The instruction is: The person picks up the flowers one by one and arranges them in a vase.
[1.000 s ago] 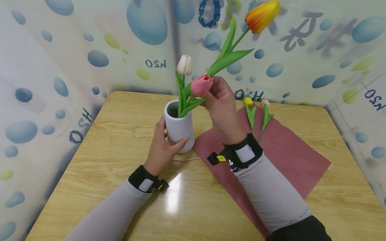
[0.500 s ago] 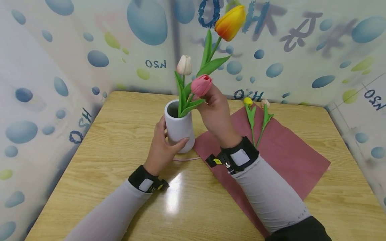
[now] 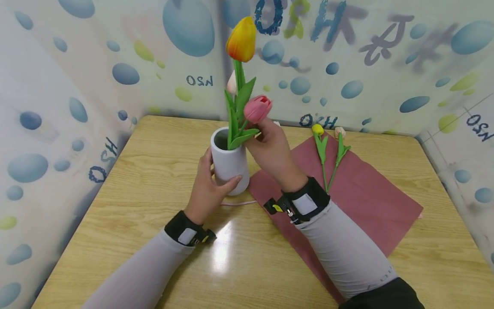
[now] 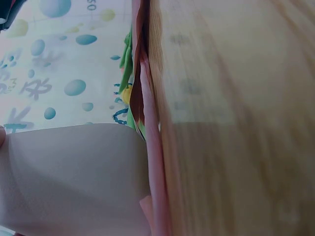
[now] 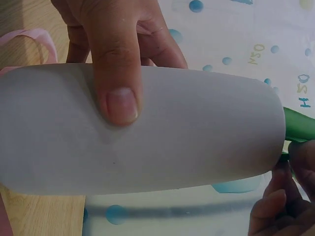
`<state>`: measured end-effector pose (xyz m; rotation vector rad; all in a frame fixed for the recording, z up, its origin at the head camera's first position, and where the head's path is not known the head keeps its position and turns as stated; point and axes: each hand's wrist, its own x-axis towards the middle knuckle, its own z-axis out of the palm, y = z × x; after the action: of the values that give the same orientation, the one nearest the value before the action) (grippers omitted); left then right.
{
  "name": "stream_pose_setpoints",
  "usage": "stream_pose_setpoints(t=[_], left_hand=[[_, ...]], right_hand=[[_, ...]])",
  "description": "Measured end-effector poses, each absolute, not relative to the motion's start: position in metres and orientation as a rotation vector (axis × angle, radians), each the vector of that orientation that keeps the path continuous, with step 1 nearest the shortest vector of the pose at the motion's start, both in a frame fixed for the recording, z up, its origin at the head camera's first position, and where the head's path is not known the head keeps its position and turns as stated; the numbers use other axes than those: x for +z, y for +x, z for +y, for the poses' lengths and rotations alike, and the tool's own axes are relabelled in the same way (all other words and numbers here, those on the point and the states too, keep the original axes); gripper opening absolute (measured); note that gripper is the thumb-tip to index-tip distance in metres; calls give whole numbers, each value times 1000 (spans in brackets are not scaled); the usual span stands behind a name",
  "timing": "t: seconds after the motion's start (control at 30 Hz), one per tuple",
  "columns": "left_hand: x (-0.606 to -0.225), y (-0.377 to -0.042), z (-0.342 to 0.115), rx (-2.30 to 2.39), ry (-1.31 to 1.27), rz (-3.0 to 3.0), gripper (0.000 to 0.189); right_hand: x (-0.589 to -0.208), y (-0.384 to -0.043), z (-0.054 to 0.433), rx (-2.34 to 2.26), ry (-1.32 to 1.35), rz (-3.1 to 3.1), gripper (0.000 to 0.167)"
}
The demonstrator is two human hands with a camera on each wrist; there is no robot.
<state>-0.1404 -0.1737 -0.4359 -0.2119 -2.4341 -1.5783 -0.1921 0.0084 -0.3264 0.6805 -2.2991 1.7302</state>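
Note:
A white vase (image 3: 230, 167) stands upright on the table, and my left hand (image 3: 208, 182) grips it around its lower part, thumb across the front. In the right wrist view the thumb (image 5: 119, 88) lies along the vase wall. My right hand (image 3: 273, 150) is at the right of the rim, pinching a green stem (image 5: 285, 157) there. It belongs to the yellow-orange tulip (image 3: 242, 40), which rises upright above the vase. A pink tulip (image 3: 257, 109) leans out over my right fingers. Behind the leaves, a pale tulip (image 3: 232, 83) is partly covered. The stem ends are hidden.
Dark pink wrapping paper (image 3: 362, 197) lies on the right of the wooden table (image 3: 162, 163). On it rest a small yellow tulip (image 3: 318, 130) and a pale pink one (image 3: 340, 133). A thin pink ribbon (image 3: 237, 204) lies by the vase base. A patterned backdrop (image 3: 146, 81) stands behind.
My right hand has moved left and slightly down toward the vase. The yellow-orange tulip has swung from a rightward lean to upright over the vase. My left hand and the vase have stayed put.

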Motion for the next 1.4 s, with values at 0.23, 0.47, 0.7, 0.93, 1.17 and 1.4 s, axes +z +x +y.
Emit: stream_pose_setpoints(t=[0.23, 0.47, 0.7, 0.93, 1.17, 1.4], left_hand=[[-436, -142, -174, -1565, -224, -2421, 105], [-435, -142, -174, -1568, -223, -2425, 105], [-434, -143, -173, -1565, -230, -2420, 104], [-435, -143, -173, -1563, -237, -2416, 104], [-435, -142, -173, -1573, -219, -2426, 103], [-435, -141, -173, -1584, -209, -2427, 102]], right_hand=[[-331, -192, 10, 1708, 708, -2338, 23], [-331, -187, 10, 1696, 723, -2348, 22], [-336, -188, 13, 1673, 733, -2313, 25], [-345, -190, 17, 1698, 746, -2276, 24], [-353, -188, 19, 1745, 706, -2285, 24], [-371, -186, 21, 1854, 626, -2324, 23]])
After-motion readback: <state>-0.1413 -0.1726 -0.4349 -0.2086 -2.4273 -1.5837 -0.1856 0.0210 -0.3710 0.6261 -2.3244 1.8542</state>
